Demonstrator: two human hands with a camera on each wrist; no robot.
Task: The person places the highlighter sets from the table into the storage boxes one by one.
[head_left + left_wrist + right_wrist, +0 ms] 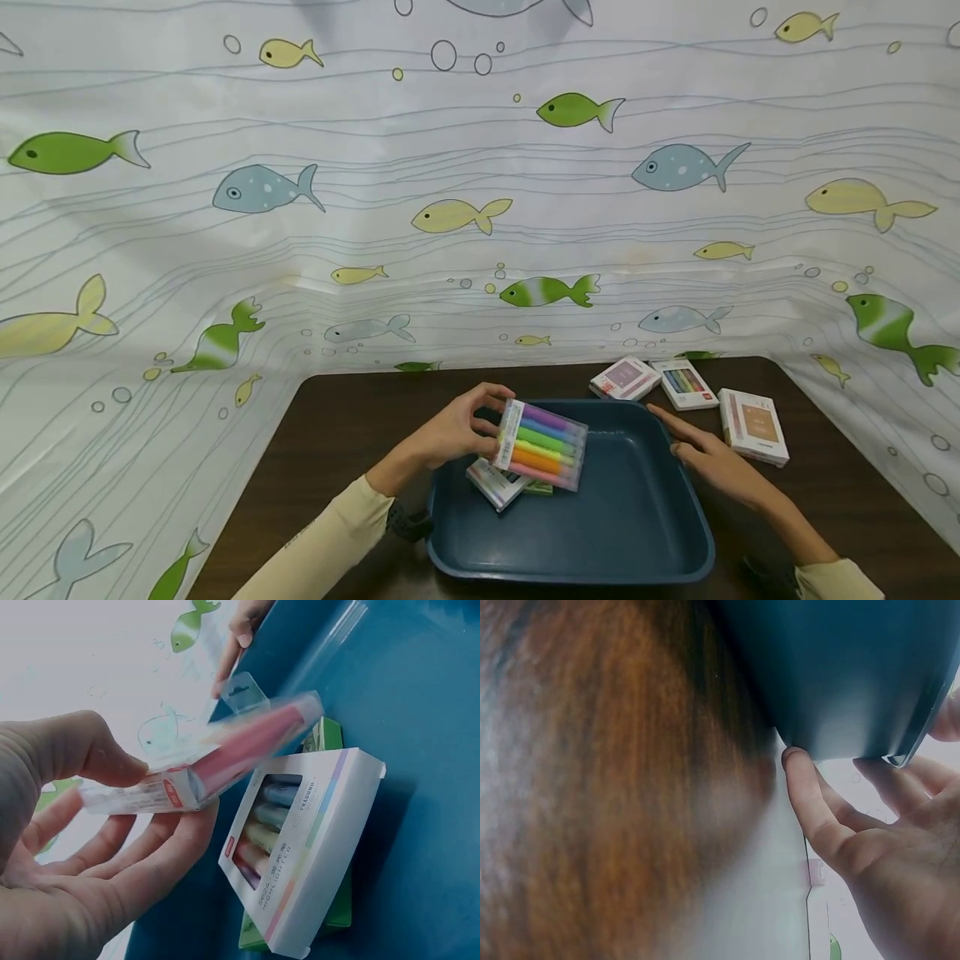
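Note:
My left hand (455, 432) pinches one end of a clear pack of highlighters (546, 446) between thumb and fingers, above the left part of a blue tray (592, 542). Purple, blue, green, yellow, orange and pink pens show through the pack. Below it in the tray, a white highlighter box (304, 840) with a window leans on a green box (339, 904), which is mostly hidden. My right hand (720, 468) lies against the tray's back right corner, fingers extended. In the right wrist view, its fingertips (798, 755) touch the tray's outer wall.
Behind the tray on the dark wooden table (337, 433) lie two white boxes, one with a pinkish window (625, 378) and one with coloured pens (684, 383). Another white box (753, 425) lies right of my right hand. A fish-patterned sheet (480, 250) hangs behind the table.

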